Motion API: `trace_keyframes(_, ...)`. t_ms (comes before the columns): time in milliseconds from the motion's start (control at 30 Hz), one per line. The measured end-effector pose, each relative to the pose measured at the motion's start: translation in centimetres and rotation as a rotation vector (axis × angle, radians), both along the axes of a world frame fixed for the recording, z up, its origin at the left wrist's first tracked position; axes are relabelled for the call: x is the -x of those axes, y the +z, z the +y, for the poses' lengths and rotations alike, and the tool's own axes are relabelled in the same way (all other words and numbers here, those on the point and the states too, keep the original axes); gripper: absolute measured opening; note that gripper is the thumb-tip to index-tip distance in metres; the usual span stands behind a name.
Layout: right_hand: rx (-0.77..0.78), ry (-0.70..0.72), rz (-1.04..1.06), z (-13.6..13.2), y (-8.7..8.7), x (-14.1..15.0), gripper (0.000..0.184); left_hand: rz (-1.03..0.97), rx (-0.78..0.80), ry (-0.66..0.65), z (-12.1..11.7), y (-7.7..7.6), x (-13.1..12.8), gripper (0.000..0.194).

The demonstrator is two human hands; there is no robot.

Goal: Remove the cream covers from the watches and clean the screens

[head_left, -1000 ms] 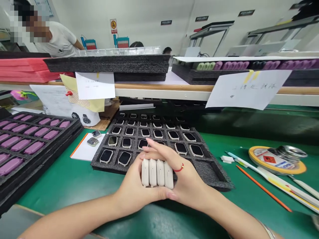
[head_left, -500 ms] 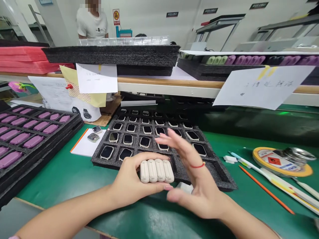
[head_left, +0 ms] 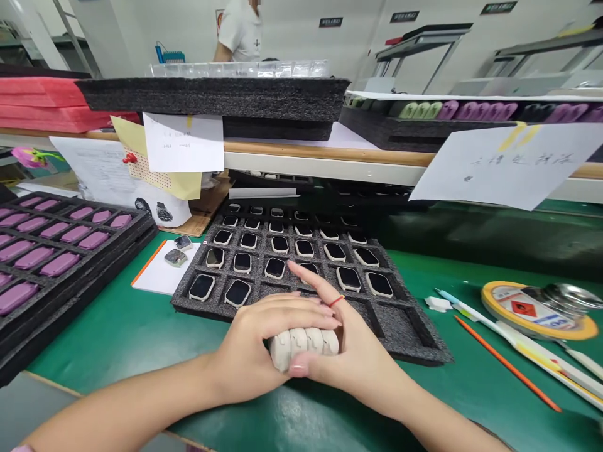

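My left hand [head_left: 249, 345] curls over a tight row of several cream rounded blocks [head_left: 304, 344], its fingers lying across their tops. My right hand [head_left: 339, 339] presses in from the right, its thumb at the row's front end and its index finger reaching over the left hand. Much of the row is hidden by my fingers. Both hands rest just over the near edge of a black foam tray [head_left: 400, 329], which holds rows of dark-faced smartwatches [head_left: 238, 292] in its pockets. The nearest pockets at the right hold no watch.
A foam tray of purple pieces [head_left: 59, 264] lies left, beside two loose watches on white paper [head_left: 155, 282]. A tape roll [head_left: 532, 311] and orange stick [head_left: 506, 364] lie on the green mat [head_left: 117, 326]. A shelf with foam trays [head_left: 211, 98] overhangs; a co-worker [head_left: 240, 31] stands beyond.
My right hand has come down from its raised, open pose and now presses against the blocks. My left hand has closed further over them, hiding more of the row. The view has shifted slightly.
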State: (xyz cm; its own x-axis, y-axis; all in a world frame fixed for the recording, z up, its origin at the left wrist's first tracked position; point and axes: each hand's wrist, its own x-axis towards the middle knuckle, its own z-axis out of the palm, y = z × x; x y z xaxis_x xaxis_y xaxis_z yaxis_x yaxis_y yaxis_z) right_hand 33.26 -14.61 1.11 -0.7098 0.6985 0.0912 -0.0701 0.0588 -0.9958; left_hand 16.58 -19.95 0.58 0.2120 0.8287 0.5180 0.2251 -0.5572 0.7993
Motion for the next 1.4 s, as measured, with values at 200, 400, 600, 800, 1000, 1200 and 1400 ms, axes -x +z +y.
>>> trace_keyframes(200,-0.441,-0.168,-0.01,-0.6,0.0,-0.4,0.112,-0.056,0.137,0.015,-0.6,-0.6,0.1,0.107)
trace_keyframes(400,-0.685,-0.236,0.026,-0.1,-0.6,-0.5,0.1,-0.413,0.655,-0.167,-0.5,0.9,-0.5,0.088)
trace_keyframes(600,-0.726,-0.209,0.03,0.3,-0.9,-0.4,0.097,-0.397,0.634,-0.166,-0.1,1.5,-0.8,0.045)
trace_keyframes(800,-0.78,-0.14,0.039,1.2,-1.1,-0.6,0.098,-0.334,0.617,-0.101,-0.4,0.8,-1.0,0.056)
trace_keyframes(1000,-0.828,-0.133,0.032,1.3,-0.9,-0.5,0.1,-0.321,0.634,-0.208,-0.3,0.6,-0.4,0.067)
trace_keyframes(1200,-0.874,-0.134,0.081,1.2,-0.7,-0.4,0.103,-0.298,0.592,-0.336,-0.4,0.1,0.7,0.052)
trace_keyframes(1400,-0.868,-0.147,0.104,1.3,-1.1,-0.5,0.106,-0.038,0.295,-0.237,0.0,0.0,0.6,0.048)
